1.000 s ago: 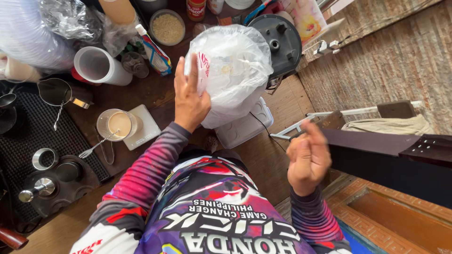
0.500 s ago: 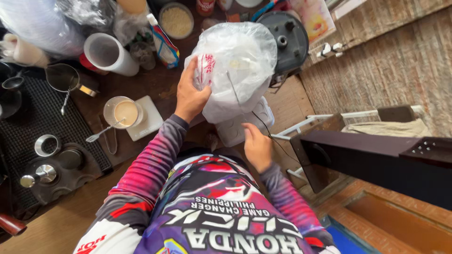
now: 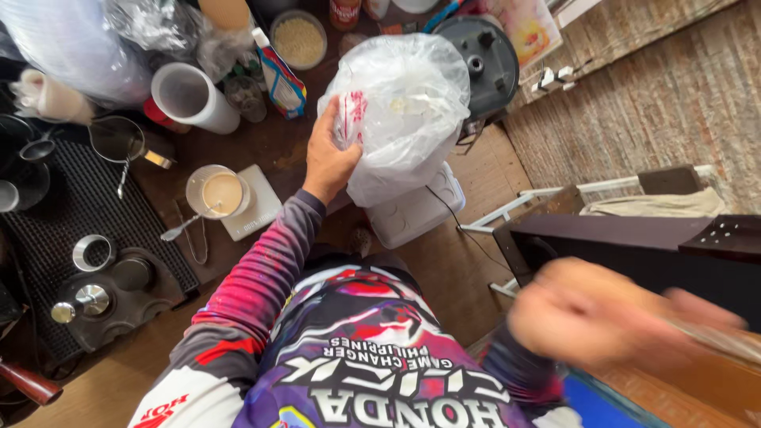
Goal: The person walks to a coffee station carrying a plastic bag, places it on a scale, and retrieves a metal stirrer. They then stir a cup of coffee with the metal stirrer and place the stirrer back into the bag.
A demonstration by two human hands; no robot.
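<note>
Above counter (image 3: 277, 162), hands (image 3: 329, 158) gripping bag (image 3: 400, 107)

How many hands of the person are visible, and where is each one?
2. The left hand grips the white plastic bag; the right hand is blurred at lower right, apart from it.

One head-worn view, steeply downward, close over the worktop (image 3: 261, 150) and floor (image 3: 444, 269).

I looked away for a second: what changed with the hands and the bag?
The right hand left the bag's underside and swung out to the person's right, now blurred. The left hand still grips the clear plastic bag; the cup of milky drink stays on its scale.
</note>
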